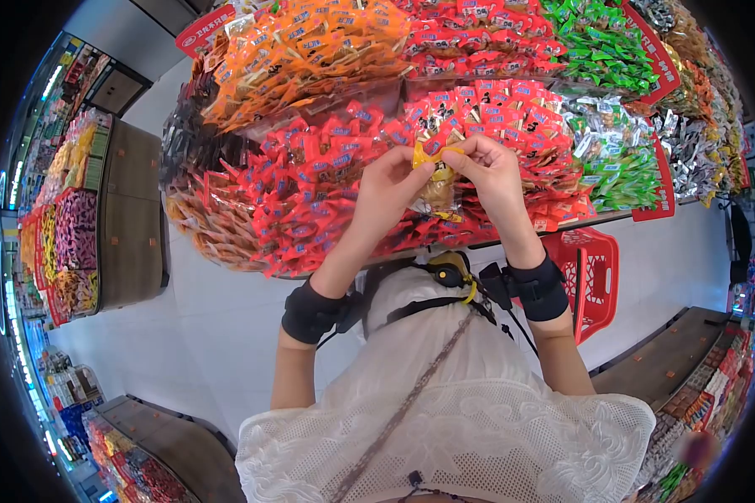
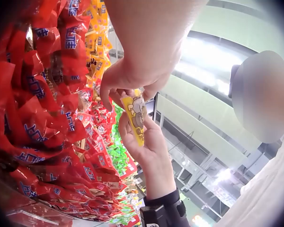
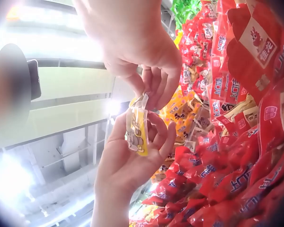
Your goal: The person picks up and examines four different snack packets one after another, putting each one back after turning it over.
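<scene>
A small yellow and clear snack packet (image 1: 438, 186) is held up over the heaped red packets (image 1: 310, 180), between both hands. The left hand (image 1: 390, 186) pinches its upper left edge with thumb and fingers; the right hand (image 1: 491, 172) pinches its upper right. In the left wrist view the packet (image 2: 135, 116) shows a printed yellow side, with the left hand (image 2: 137, 71) above and the right hand (image 2: 149, 146) below. The right wrist view has the packet (image 3: 138, 127) between the right hand (image 3: 142, 52) and the left hand (image 3: 125, 161).
Orange packets (image 1: 302, 50) and green packets (image 1: 600, 54) lie in bins at the back. A red basket (image 1: 597, 281) stands on the floor at the right. Wooden display stands (image 1: 130, 210) flank the aisle at left, with another stand (image 1: 671, 356) at lower right.
</scene>
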Demonstrator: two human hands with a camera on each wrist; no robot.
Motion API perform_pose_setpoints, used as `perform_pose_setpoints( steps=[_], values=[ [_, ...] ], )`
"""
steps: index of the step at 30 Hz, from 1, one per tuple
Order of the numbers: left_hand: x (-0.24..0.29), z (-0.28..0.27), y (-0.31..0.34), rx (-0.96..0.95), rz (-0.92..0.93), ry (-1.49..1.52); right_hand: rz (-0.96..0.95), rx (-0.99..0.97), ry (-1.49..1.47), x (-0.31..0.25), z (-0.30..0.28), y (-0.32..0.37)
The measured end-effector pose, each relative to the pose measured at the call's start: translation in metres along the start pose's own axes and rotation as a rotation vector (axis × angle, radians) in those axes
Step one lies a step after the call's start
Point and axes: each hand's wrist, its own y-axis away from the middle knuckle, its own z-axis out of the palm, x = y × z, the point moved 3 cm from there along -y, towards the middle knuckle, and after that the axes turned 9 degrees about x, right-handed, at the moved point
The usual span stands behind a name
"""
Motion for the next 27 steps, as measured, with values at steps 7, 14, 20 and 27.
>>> perform_pose_setpoints(
  steps=[7,14,20,27],
  values=[
    [-0.0001,0.0030,-0.0007,0.004,0.036,-0.004,-0.009,0.051,-0.038,-0.0014,-0.0034,0.0014],
    [0.0052,0.0025,-0.0037,0.072,0.039,-0.058,0.053,0.069,-0.086,-0.0050,-0.0055,0.0010],
    [0.0070,0.0043,-0.0024,0.084,0.025,-0.013,0.066,0.068,-0.089,-0.0046,-0.0047,0.0001],
    [0.0027,0.0028,-0.0050,0.062,-0.015,0.025,0.066,0.121,-0.130,0.0010,-0.0096,-0.0057]
  ],
)
